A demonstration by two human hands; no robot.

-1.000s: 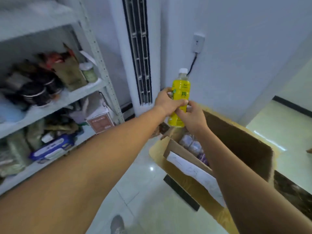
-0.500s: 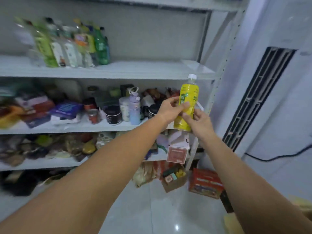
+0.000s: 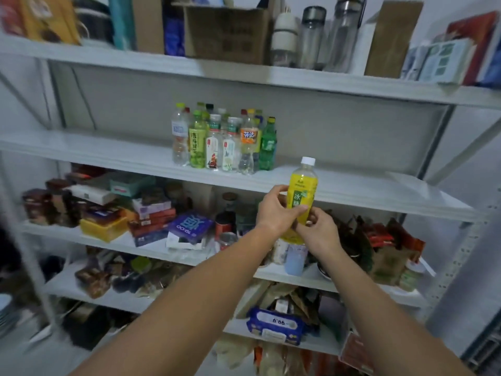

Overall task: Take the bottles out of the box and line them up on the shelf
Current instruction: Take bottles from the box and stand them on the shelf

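Hands: both on one bottle (image 3: 303, 191), which is upright with yellow contents, a white cap and a green label.
Left hand (image 3: 272, 210): grips the bottle's middle from the left, thumb laid across the front of the label, fingers curled towards its far side.
Right hand (image 3: 320, 232): holds the lower part from the right, fingers curled in; the left thumb partly hides exactly where they sit.
Position: the bottle is in the air, just in front of the front edge of the shelf (image 3: 366, 194), and does not stand on the board. Its cap rises above that edge.

On the same shelf, left of the held bottle and well apart from it, is a cluster (image 3: 225, 142) of standing bottles. It is several rows deep and they are packed close. Some are clear, some green, one has an orange label, and the caps are yellow, green, red and white.

Top shelf (image 3: 244, 74): a carton (image 3: 227, 33) with flasks (image 3: 311, 36) to its right.
Board below the hands: stacked boxes (image 3: 151, 213) at left, cans (image 3: 225, 226) beside the left wrist, and dark packets (image 3: 379, 240) at right.
Lowest board in view: a blue pack (image 3: 273, 325) at its front edge.
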